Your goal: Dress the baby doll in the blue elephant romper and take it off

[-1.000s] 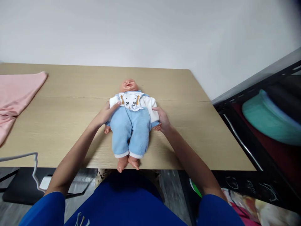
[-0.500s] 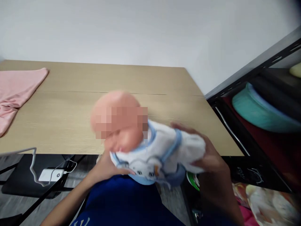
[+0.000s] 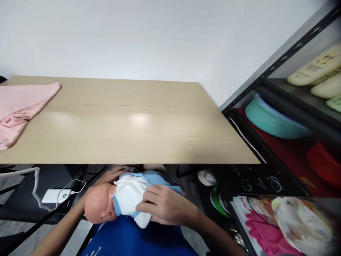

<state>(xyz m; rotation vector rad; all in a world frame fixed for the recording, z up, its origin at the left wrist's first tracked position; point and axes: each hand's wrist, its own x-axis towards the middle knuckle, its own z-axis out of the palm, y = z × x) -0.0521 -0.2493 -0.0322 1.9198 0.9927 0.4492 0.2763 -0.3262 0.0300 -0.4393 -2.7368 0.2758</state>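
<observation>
A baby doll (image 3: 101,202) lies on its front across the lap, below the table's front edge, its bald head to the left and its back turned up. It wears a white outfit (image 3: 129,192) with light blue trim and a blue lower part. My left hand (image 3: 115,174) holds it from the far side near the chest, with most of its fingers hidden by the doll. On the doll's back, my right hand (image 3: 162,204) has its bent fingers closed on the white and blue cloth. The doll's face is out of sight.
A wooden table (image 3: 128,138) spans the front, with a pink cloth (image 3: 29,103) at its left. Below left, a white power bank (image 3: 56,196) with a cable lies on a black seat. At right, shelves hold a teal basin (image 3: 274,121), bottles (image 3: 314,69) and a red container (image 3: 325,163).
The doll has come down from over the table edge to the lap and been turned from front-up to back-up. My right hand has shifted from its legs to its back.
</observation>
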